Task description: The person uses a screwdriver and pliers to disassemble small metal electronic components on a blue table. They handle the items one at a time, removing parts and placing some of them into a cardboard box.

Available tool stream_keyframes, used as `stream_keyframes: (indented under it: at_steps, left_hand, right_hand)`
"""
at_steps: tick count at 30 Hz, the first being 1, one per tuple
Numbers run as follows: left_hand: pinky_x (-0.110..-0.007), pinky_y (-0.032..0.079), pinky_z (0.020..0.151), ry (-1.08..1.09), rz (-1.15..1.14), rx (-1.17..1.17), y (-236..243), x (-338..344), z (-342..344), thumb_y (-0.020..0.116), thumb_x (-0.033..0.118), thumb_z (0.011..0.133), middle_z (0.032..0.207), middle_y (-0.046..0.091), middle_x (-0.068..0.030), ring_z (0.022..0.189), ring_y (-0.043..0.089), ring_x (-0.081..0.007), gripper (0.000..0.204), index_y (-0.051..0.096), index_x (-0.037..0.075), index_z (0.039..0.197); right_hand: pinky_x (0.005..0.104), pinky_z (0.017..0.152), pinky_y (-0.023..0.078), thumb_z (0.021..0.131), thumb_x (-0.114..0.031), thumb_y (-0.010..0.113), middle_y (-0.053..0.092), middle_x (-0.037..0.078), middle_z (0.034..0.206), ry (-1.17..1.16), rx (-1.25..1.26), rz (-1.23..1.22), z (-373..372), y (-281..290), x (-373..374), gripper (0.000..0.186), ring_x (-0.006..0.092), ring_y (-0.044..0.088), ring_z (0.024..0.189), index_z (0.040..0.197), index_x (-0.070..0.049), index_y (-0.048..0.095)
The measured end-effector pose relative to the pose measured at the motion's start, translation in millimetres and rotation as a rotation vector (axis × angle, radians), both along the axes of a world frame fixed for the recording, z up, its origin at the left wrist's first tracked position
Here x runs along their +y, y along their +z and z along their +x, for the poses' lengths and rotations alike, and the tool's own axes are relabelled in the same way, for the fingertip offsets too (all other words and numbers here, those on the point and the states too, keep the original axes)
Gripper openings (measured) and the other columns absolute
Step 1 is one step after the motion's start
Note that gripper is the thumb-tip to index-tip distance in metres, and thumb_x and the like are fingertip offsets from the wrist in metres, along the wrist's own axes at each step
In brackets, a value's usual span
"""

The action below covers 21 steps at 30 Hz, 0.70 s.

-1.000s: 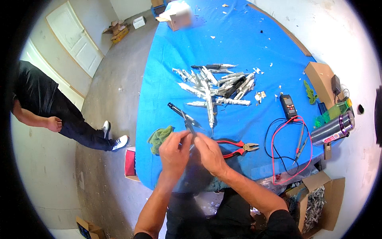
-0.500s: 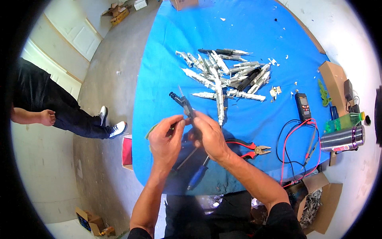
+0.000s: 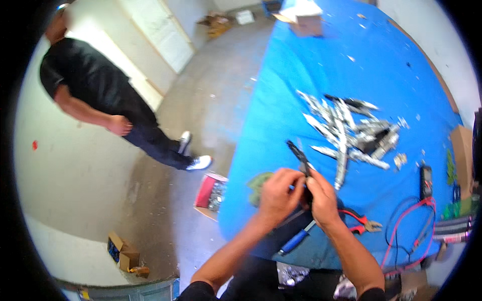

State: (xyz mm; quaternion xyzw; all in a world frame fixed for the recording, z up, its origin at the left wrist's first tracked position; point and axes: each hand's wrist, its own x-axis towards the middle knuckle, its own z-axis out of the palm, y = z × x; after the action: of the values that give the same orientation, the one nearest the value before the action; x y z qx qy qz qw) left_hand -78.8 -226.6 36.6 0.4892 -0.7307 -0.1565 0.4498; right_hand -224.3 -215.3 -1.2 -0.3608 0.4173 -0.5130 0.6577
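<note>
My left hand [image 3: 278, 195] and my right hand [image 3: 324, 200] are both closed around a slim black-and-silver part [image 3: 299, 155], a thin metal piece sticking up beside it; their fingertips are partly hidden. Beyond them lies a pile of white and black pen-like units [image 3: 341, 133] on the blue-covered table [image 3: 281, 75]. A green cloth [image 3: 256, 186] is left of my hands. Below them lie a blue-handled screwdriver [image 3: 293, 240] and, to the right, red-handled pliers [image 3: 359, 220].
A person in black [image 3: 90, 80] stands left of the table beside a red-and-white box [image 3: 203, 195]. At the right are a meter [image 3: 426, 180] with leads, a steel flask [image 3: 449, 228] and cardboard [image 3: 462, 158]. A carton [image 3: 309, 25] stands at the far end.
The view has swung left and up, bringing the person's upper body into sight and shifting the table rightward in the picture. Both my hands still hold the dark part.
</note>
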Motion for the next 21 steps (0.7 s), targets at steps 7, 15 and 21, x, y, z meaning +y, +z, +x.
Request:
stream_keyframes:
  at_steps: [7, 15, 21]
  left_hand:
    - [-0.038, 0.051, 0.063, -0.006, 0.011, 0.078, 1.9, 10.2, -2.3, 0.068, 0.006, 0.095, 0.092, 0.063, -0.0152, 0.073, 0.064, -0.0305, 0.01, 0.064, -0.001, 0.1]
    - [-0.039, 0.051, 0.064, 0.075, 0.147, 0.084, 4.4, 14.8, 1.6, 0.064, 0.014, 0.099, 0.089, 0.063, -0.0172, 0.074, 0.065, -0.0301, 0.013, 0.064, 0.001, 0.102]
    - [-0.036, 0.051, 0.064, 0.174, 0.258, 0.052, 25.6, 16.3, 0.8, 0.062, 0.018, 0.102, 0.081, 0.068, -0.013, 0.071, 0.064, -0.0187, 0.019, 0.066, 0.0, 0.097]
  right_hand:
    - [0.0262, 0.09, 0.047, 0.105, -0.015, 0.051, 0.066, 0.008, 0.115, -0.013, 0.0, -0.105, 3.1, 0.1, 4.6, 0.038, 0.0118, 0.059, 0.101, 0.136, 0.005, 0.059]
    - [0.0244, 0.058, 0.044, 0.105, -0.016, 0.051, 0.062, 0.002, 0.1, 0.004, -0.08, -0.115, 2.5, -1.8, 6.5, 0.034, 0.0059, 0.054, 0.074, 0.133, 0.001, 0.06]
    - [0.0256, 0.056, 0.048, 0.105, -0.019, 0.051, 0.065, 0.006, 0.106, -0.038, -0.248, 0.046, -8.3, 14.6, -1.5, 0.034, 0.0114, 0.06, 0.074, 0.135, -0.004, 0.058]
